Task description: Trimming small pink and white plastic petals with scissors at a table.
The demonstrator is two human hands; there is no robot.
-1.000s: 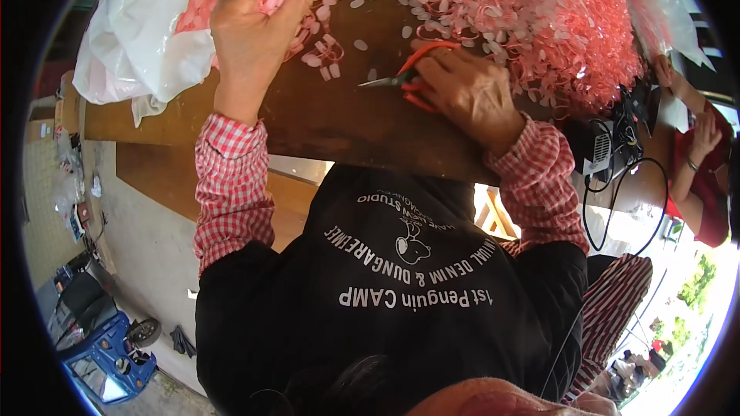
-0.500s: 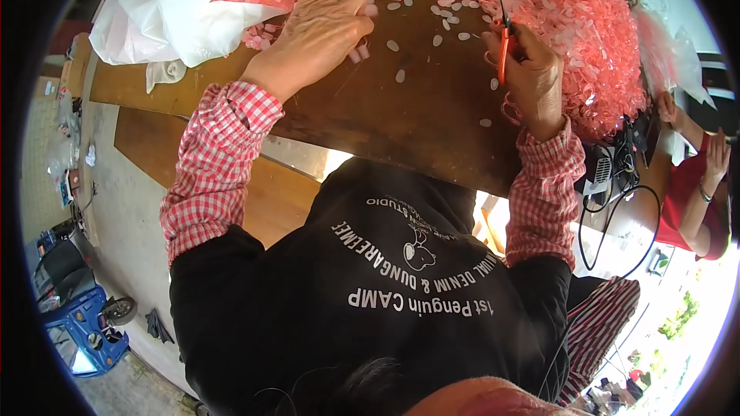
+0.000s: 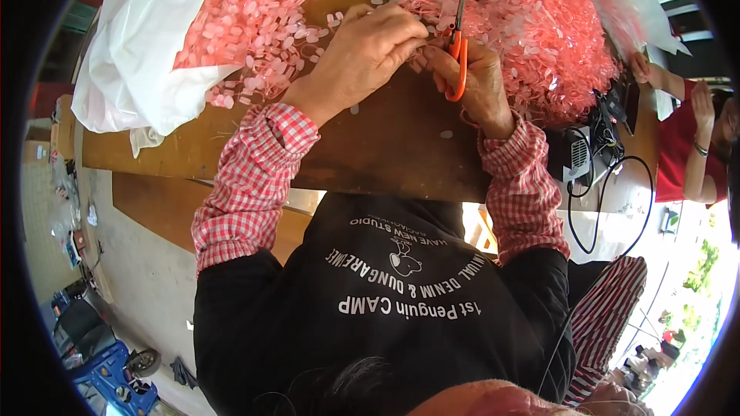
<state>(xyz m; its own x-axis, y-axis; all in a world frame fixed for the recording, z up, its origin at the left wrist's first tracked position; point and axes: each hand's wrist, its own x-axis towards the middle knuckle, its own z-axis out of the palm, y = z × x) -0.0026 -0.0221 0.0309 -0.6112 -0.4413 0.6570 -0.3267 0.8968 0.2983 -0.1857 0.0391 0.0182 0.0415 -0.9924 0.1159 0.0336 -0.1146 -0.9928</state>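
My left hand [image 3: 362, 54] lies on the wooden table [image 3: 393, 158], fingers bent over small pink plastic pieces at the table's middle. My right hand [image 3: 478, 81] grips orange-handled scissors [image 3: 458, 46], blades pointing away from me. The fingertips of both hands meet over a small pink piece; which hand holds it I cannot tell. A large tangle of pink strips [image 3: 532, 23] lies just beyond my right hand. A second pile of cut pink pieces [image 3: 254, 23] lies left of my left hand, partly on a white plastic bag [image 3: 146, 54].
Another person in a red top [image 3: 682, 146] sits at the right, hands raised. A small black fan and black cables [image 3: 593, 162] sit at the table's right end. A wooden bench [image 3: 154, 200] runs under the table. A blue vehicle [image 3: 100, 354] stands on the floor lower left.
My left hand has come back from the left pile toward the middle. My right hand has swung the scissors upright and moved left, so both hands now meet.
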